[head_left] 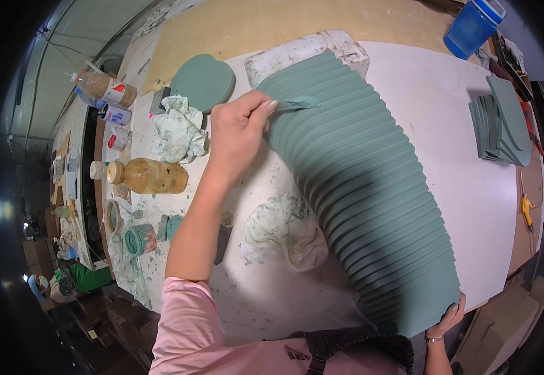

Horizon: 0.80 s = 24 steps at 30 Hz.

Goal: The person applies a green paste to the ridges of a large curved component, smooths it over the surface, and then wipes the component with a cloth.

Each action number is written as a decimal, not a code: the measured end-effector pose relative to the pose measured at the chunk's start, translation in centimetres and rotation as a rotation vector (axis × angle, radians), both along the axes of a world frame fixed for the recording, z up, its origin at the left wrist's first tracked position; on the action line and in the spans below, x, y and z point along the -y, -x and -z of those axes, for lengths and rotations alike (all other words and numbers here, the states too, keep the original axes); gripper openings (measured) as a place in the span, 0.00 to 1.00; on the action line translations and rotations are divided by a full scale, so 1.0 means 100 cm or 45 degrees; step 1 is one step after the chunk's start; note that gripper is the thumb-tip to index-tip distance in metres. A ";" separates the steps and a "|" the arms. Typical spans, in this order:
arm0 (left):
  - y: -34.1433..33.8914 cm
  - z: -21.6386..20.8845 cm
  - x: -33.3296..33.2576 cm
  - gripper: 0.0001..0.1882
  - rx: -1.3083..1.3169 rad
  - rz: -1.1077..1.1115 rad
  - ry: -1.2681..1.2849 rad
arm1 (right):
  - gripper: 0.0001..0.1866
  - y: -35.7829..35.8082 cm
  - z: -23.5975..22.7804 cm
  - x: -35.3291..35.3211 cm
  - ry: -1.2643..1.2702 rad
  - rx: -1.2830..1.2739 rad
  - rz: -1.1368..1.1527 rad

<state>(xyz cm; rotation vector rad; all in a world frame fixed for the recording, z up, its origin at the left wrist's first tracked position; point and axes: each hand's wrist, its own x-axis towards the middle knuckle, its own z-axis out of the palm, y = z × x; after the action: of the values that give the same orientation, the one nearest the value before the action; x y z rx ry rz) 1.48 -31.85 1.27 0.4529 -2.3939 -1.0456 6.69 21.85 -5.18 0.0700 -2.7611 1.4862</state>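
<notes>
A long green piece (372, 181), curved and built of many stepped ribs, slants across the table from upper left to lower right. My left hand (241, 128) is closed on a thin, flat spatula-like tool (296, 104) smeared with green; its tip touches the ribs near the far end. Down at the near right corner, my right hand (450, 319) grips the piece's edge, with some fingers hidden beneath. A white, stained block (353, 53) lies under the far end. Beside the piece's left edge sits a crumpled white bag (278, 231) with green smears.
Left of my arm are a crumpled stained cloth (181, 128), a flat green rounded piece (202, 81), a bottle of amber liquid (156, 176) and a green-smeared jar (139, 240). Stacked green pieces (489, 128) stand at right; a blue jug (474, 30) is behind.
</notes>
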 end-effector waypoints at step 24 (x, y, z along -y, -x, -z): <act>0.010 0.009 0.010 0.08 -0.039 -0.063 -0.260 | 0.30 0.000 0.001 0.000 -0.058 -0.027 -0.003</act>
<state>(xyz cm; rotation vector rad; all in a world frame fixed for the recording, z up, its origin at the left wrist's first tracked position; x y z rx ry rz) 0.52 -32.82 0.36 0.5595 -2.2468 -1.2717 6.68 21.87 -5.28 0.0891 -2.7793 1.4149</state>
